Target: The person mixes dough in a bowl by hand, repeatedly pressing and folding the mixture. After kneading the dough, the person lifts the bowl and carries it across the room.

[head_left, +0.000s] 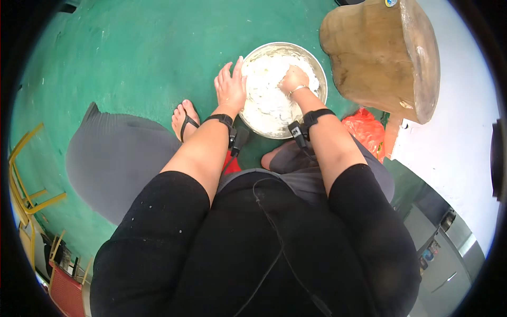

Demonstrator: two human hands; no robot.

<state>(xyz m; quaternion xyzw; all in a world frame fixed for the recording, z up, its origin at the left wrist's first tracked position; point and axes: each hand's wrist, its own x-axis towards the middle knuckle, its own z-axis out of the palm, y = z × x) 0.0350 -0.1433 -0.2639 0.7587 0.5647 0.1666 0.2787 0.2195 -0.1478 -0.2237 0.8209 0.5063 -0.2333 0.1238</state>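
Observation:
A round metal bowl (320, 74) stands on the floor in front of me, holding a white, lumpy, floury dough (266, 100). My left hand (231, 89) lies against the bowl's left rim, its fingers stretched out and slightly spread. Inside the bowl, toward the right, my right hand (294, 79) is curled like a fist and pressed into the dough. Its fingertips are hidden in the white mass. A thin bracelet circles the right wrist, and both forearms wear black straps with small devices.
On the right a large brown wooden stump (369, 53) stands close to the bowl, with a red plastic bag (365, 129) below it. My sandalled foot (186, 119) rests left of the bowl on the green floor (142, 58). Yellow-framed furniture (26, 185) is at the far left.

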